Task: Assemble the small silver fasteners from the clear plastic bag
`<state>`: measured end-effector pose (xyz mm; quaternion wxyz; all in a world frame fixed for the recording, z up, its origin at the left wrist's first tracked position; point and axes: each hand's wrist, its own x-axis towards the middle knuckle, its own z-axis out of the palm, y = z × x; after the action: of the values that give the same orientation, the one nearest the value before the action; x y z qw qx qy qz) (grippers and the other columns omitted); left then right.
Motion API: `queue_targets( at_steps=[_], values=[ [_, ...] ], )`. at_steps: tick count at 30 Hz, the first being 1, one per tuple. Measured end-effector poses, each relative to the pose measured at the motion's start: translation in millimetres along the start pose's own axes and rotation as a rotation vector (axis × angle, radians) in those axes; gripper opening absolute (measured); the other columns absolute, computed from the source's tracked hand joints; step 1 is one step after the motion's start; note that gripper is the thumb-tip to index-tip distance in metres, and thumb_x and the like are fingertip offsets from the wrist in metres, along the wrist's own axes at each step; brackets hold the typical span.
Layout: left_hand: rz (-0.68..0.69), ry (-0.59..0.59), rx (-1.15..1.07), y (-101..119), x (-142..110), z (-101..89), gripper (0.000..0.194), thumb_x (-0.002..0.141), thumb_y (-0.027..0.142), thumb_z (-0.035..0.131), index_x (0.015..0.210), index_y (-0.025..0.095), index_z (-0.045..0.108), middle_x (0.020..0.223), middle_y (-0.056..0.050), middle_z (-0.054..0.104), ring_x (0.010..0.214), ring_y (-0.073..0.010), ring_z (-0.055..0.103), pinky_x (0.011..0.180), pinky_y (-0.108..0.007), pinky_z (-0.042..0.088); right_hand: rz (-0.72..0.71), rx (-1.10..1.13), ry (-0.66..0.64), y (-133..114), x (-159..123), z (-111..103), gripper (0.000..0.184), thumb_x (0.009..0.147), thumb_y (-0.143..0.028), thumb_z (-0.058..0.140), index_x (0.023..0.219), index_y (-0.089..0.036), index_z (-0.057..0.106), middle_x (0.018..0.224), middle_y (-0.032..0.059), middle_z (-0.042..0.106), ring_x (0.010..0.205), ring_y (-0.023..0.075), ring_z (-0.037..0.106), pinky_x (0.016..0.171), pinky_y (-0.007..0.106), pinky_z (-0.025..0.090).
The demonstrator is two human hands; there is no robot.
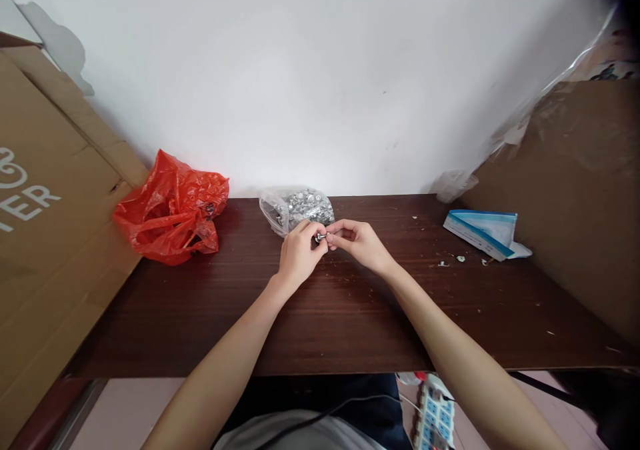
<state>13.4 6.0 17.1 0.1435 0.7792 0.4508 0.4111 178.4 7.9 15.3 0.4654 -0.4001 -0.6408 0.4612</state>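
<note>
My left hand (299, 255) and my right hand (361, 243) meet over the dark wooden table (320, 323), fingertips pinched together on one small metal part (321, 237) between them. Just behind the hands lies a clear plastic bag (296, 208) filled with several small shiny metal parts. Both forearms stretch in from the near edge of the table.
A crumpled red plastic bag (173, 208) lies at the back left. A blue-and-white folded packet (484, 232) lies at the back right, with small scraps around it. Cardboard sheets stand at the left (45, 237) and right (575, 197). A power strip (434, 415) lies below the table edge.
</note>
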Motion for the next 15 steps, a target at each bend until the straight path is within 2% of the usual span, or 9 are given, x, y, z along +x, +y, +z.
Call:
queue_targets(
  at_steps=[4, 6, 9, 11, 15],
  values=[
    [0.001, -0.005, 0.003, 0.5, 0.1, 0.1, 0.005, 0.079, 0.017, 0.06, 0.083, 0.02, 0.061, 0.082, 0.001, 0.058, 0.057, -0.0086, 0.047, 0.057, -0.022, 0.038, -0.026, 0.028, 0.013, 0.4, 0.0, 1.1, 0.035, 0.07, -0.04, 0.074, 0.094, -0.017, 0.064, 0.086, 0.0052, 0.068, 0.073, 0.0163, 0.064, 0.074, 0.036, 0.056],
    [-0.002, 0.002, 0.006, 0.8, 0.4, -0.2, 0.003, 0.081, 0.019, 0.059, 0.083, 0.02, 0.061, 0.082, 0.0, 0.058, 0.058, -0.0088, 0.047, 0.057, -0.022, 0.038, -0.001, 0.006, 0.027, 0.9, -0.2, 1.8, 0.038, 0.073, -0.043, 0.071, 0.1, -0.017, 0.064, 0.085, 0.0055, 0.067, 0.069, 0.0157, 0.064, 0.07, 0.035, 0.057],
    [-0.005, -0.002, 0.01, 0.8, 0.4, -0.4, 0.002, 0.082, 0.021, 0.059, 0.083, 0.02, 0.061, 0.083, 0.0, 0.059, 0.057, -0.0087, 0.047, 0.057, -0.022, 0.038, 0.022, -0.083, 0.021, 1.4, -0.5, 2.3, 0.034, 0.078, -0.046, 0.066, 0.093, -0.015, 0.066, 0.078, 0.0051, 0.066, 0.062, 0.0145, 0.061, 0.065, 0.033, 0.055],
    [-0.005, -0.01, 0.011, 0.7, 0.3, -0.1, 0.003, 0.08, 0.019, 0.059, 0.083, 0.02, 0.06, 0.082, 0.001, 0.058, 0.057, -0.0086, 0.047, 0.057, -0.022, 0.038, -0.01, -0.089, 0.017, 0.9, -0.6, 2.3, 0.031, 0.076, -0.043, 0.068, 0.091, -0.016, 0.066, 0.082, 0.0057, 0.067, 0.068, 0.0157, 0.063, 0.068, 0.033, 0.055],
    [-0.001, -0.005, 0.008, 0.8, 0.3, 0.3, 0.005, 0.08, 0.018, 0.059, 0.084, 0.02, 0.06, 0.084, 0.0, 0.059, 0.058, -0.0086, 0.047, 0.057, -0.022, 0.038, -0.025, -0.023, 0.058, -1.1, -0.7, 1.8, 0.036, 0.074, -0.042, 0.071, 0.099, -0.017, 0.064, 0.089, 0.007, 0.067, 0.079, 0.0182, 0.065, 0.075, 0.035, 0.056]
  ],
)
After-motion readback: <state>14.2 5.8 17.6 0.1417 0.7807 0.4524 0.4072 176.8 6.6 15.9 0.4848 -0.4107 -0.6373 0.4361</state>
